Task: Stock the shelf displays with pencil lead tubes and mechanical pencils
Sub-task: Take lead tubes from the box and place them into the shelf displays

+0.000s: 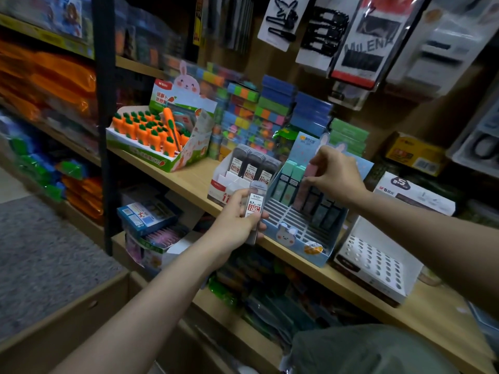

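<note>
The left hand grips a clear lead tube just in front of the white lead box. The right hand pinches a pink tube over the blue bunny display; it should be lowered upright into an empty slot beside the green tubes.

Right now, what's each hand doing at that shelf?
Left hand grips clear lead tubes. Right hand pinches pink-capped tube in blue bunny display box. Nothing blocking.
</note>
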`<state>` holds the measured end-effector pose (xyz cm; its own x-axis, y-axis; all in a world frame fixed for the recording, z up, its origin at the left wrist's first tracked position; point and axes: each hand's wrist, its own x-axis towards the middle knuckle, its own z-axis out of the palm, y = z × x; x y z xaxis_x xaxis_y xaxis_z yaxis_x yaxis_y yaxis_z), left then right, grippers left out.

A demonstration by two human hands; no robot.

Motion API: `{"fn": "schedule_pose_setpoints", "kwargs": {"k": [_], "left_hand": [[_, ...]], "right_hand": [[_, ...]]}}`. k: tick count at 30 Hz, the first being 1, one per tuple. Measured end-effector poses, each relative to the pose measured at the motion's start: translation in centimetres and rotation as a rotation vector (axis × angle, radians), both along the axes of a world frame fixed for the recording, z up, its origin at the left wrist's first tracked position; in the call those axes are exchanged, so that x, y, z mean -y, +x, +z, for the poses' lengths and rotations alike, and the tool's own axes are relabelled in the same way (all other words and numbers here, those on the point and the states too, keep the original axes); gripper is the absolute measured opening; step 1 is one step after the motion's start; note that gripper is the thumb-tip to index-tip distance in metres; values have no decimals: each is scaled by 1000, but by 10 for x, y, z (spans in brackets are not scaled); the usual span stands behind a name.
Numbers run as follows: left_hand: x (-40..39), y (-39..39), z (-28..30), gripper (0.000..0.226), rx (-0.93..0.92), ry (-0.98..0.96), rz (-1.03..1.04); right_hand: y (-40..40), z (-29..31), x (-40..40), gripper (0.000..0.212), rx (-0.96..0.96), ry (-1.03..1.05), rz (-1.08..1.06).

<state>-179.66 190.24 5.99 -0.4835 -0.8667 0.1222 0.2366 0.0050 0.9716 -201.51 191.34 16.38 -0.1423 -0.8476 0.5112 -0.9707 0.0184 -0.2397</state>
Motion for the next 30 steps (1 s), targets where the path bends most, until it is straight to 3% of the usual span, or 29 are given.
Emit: {"fn": "schedule_pose_setpoints", "kwargs": {"k": [16,22,26,30], "left_hand": [[-3,7,-5,42,2,44,-5],[-5,8,-5,42,19,43,-13],[-6,9,-5,42,22,37,-15],[-7,8,-6,41,10,63,-6]], "right_hand": [[3,3,-4,36,-68,70,41],[1,-10,-4,35,-102,-32,32],[-3,-20,-6,35,-317,-119,-37],[-4,-27,-7,36,-393,-138,-102]]}}
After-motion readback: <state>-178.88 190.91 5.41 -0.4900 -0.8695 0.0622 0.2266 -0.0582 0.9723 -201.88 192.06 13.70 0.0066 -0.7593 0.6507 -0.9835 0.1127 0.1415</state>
